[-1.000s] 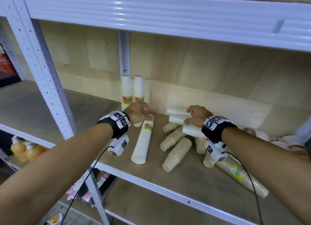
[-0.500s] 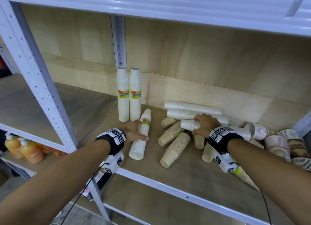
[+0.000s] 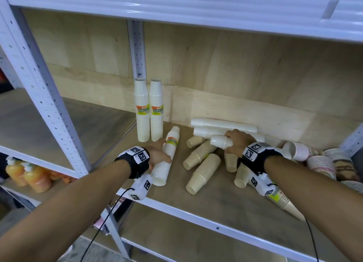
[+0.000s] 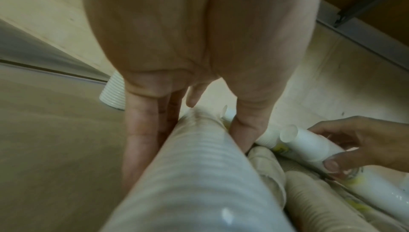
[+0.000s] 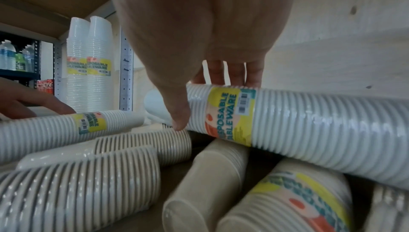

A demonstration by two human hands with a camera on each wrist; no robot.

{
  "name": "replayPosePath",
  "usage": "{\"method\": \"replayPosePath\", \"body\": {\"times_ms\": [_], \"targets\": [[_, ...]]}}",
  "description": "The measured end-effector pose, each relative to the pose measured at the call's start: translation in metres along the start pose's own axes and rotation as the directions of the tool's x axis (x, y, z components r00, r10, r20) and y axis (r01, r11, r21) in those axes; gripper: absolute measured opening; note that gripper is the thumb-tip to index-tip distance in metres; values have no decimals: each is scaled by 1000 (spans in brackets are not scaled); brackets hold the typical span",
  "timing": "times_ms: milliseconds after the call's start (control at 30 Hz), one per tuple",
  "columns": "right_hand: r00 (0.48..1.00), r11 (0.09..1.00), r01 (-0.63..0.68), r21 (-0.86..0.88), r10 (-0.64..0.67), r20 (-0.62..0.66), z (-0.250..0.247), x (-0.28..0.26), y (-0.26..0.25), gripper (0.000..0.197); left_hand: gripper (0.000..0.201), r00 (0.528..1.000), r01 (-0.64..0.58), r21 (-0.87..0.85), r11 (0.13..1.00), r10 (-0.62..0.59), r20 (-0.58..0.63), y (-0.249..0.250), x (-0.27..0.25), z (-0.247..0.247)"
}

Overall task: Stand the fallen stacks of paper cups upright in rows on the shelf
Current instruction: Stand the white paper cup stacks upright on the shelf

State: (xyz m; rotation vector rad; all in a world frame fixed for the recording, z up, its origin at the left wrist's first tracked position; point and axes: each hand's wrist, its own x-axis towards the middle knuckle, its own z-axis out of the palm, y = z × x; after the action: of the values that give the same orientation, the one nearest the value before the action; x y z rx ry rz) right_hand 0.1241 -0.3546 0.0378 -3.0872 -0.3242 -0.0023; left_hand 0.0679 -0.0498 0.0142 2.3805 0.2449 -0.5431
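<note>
Head view shows the left hand (image 3: 158, 156) wrapped round a long white ribbed sleeve of paper cups with a yellow label (image 3: 167, 155), which lies flat on the wooden shelf board (image 3: 206, 206) at centre frame, its mouth toward the front edge. From the left wrist view the fingers (image 4: 141, 130) lie down one side of that sleeve and the thumb down the other. Half a second ago the hand sat lower on the sleeve with fingers laid over it; now it clasps the middle.

At centre right, the right hand (image 3: 236, 144) grips a second white labelled sleeve of cups (image 3: 221, 141) near its closed end; the right wrist view has thumb in front and fingers behind it, just left of the label (image 5: 232, 113). This sleeve rests across a heap of fallen beige cup stacks (image 3: 202, 163), much where it was before.

Two upright white labelled cup stacks (image 3: 149, 112) stand touching side by side at the back, upper centre, against the plywood wall. More fallen white sleeves (image 3: 222, 124) lie along the wall behind the right hand. Patterned cup stacks (image 3: 322, 161) lie at far right.
</note>
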Motion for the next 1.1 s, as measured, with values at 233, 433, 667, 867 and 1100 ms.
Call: {"method": "replayPosePath", "body": {"times_ms": [233,433,667,867,1100], "targets": [[999,995,27,95,-23,-37,-42,3,-15,61,82,987,-128,-71,989,120,-103,16,-13,-11],[986,967,112,229,-79,-147,-91,8,-54,47,78,952,-237,-8,972,230,-204,28,-27,-34],[953,902,209,377,-101,-286,-134,14,-115,43,69,895,-311,-106,945,253,-367,31,-43,-67],[943,805,243,541,-65,-327,-135,18,-161,47,66,859,-330,-179,927,217,-463,16,-48,-84],[967,628,200,752,-3,-254,-103,21,-195,40,67,854,-287,-194,938,159,-495,-13,-36,-79]]}}
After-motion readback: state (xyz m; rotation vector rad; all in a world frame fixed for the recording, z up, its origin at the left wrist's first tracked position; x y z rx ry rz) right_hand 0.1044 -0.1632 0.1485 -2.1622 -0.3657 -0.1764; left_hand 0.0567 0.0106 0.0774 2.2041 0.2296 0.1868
